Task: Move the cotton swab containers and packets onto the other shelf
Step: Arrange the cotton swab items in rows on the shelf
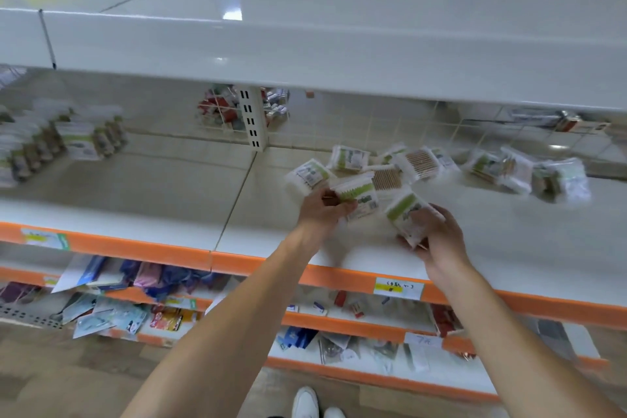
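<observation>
Hands each pinch 1 clear plastic cotton swab packet with a green label, left hand on its packet and right hand on its packet, and a loose grip could drop them onto the white shelf with the orange edge.

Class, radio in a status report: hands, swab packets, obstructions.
Left hand gripping one swab packet. Right hand gripping another packet. Loose pile behind on shelf. Nothing blocking.

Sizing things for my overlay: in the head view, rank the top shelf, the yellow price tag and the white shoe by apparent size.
1. Top shelf, by far the largest.
2. White shoe and yellow price tag look alike; the shoe is cut off by the frame, so I won't rank them.
</observation>
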### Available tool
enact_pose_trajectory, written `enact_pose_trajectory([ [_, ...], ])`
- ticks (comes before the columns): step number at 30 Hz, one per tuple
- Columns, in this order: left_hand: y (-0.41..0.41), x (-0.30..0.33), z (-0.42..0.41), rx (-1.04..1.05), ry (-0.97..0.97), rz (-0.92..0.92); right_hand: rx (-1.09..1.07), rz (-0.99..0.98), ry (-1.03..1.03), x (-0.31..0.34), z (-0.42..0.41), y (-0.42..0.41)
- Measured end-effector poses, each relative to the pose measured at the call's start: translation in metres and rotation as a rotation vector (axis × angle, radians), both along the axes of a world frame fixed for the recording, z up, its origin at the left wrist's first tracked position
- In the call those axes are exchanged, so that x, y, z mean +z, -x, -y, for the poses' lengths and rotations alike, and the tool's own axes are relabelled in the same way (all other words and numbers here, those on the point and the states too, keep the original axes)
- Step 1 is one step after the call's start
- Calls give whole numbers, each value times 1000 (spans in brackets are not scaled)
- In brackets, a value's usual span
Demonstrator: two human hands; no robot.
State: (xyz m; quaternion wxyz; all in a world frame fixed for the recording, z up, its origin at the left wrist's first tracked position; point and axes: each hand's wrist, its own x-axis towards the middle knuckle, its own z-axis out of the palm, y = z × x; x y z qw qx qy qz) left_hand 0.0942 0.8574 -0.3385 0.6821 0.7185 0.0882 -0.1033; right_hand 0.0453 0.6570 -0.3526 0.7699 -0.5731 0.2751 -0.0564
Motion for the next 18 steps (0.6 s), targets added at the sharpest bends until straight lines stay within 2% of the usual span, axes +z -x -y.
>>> enact_pose_trajectory([
  [5, 4, 20, -33, 106, 3, 44, 92, 15, 139, 6, -11, -9],
  [12, 26, 32, -90, 254, -4, 86, 337, 78, 3, 17, -58, -19],
  [18, 53, 36, -134, 378, -85, 102, 533, 125, 63, 20, -107, -19],
])
